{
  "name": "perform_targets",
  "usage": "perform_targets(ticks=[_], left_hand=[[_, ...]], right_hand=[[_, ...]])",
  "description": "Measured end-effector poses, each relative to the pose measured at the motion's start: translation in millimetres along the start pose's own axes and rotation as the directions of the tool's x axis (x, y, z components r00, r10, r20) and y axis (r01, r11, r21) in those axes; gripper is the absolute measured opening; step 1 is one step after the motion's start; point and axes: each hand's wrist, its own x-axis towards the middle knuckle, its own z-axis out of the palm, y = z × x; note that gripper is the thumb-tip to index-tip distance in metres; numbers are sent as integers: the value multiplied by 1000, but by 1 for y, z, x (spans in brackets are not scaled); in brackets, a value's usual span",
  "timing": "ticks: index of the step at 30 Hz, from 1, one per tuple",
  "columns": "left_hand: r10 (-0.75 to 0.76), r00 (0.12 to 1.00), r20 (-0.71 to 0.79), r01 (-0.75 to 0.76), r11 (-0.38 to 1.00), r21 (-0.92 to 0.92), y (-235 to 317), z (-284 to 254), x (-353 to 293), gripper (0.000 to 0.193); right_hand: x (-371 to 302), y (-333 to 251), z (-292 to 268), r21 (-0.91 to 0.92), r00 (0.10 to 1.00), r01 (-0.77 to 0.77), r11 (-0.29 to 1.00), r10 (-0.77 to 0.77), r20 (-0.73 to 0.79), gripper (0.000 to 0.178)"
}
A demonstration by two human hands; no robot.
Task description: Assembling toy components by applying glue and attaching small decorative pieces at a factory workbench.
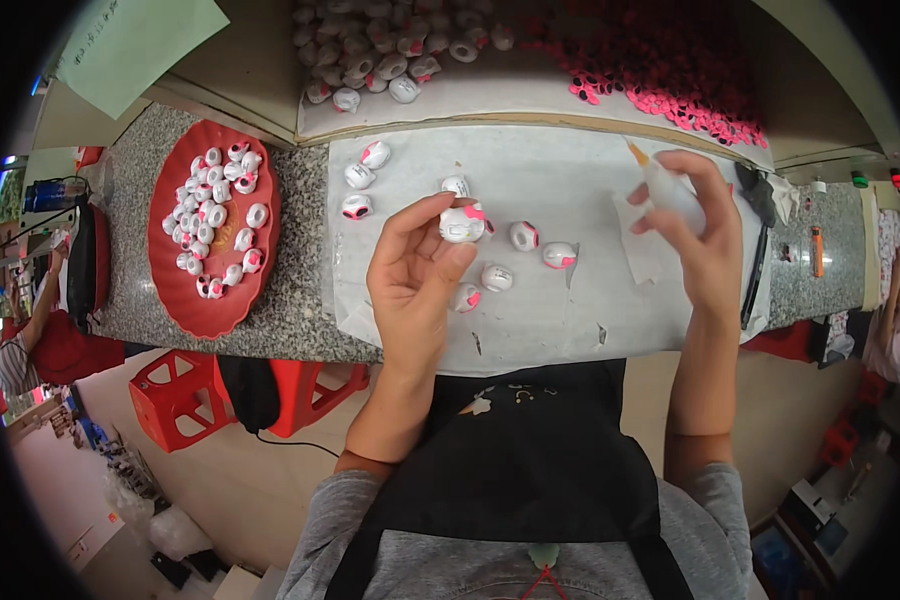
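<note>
My left hand (408, 285) pinches a small rounded white plastic piece (460, 226) with pink patches between thumb and fingers, above the white paper sheet (400, 320). In my right hand (708, 240) is a white squeeze bottle (672, 195), slightly blurred, its orange-tan nozzle tilted up and to the left, apart from the piece. Around my left hand lie several similar pieces, among them one with a round opening (524, 236) and one with a pink patch (559, 256). A few more (358, 177) rest at the sheet's far left.
A red scalloped plate (215, 312) holding several white-and-pink pieces stands at left on the granite counter (310, 240). Behind the sheet, a shelf bears heaped white pieces (360, 50) and small pink parts (695, 90). A crumpled paper scrap (642, 250) and a thin black stick (756, 275) lie at right.
</note>
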Motion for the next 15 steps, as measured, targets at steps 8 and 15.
perform_targets(ticks=[8, 15], left_hand=[[-43, 999, 14, 44, 998, -34, 1, 5, -3, 36], [-75, 997, 23, 76, 995, -63, 2, 2, -3, 35]], right_hand=[[89, 37, 4, -805, 984, 96, 585, -178, -12, 31], [74, 15, 17, -845, 958, 155, 512, -287, 2, 24]])
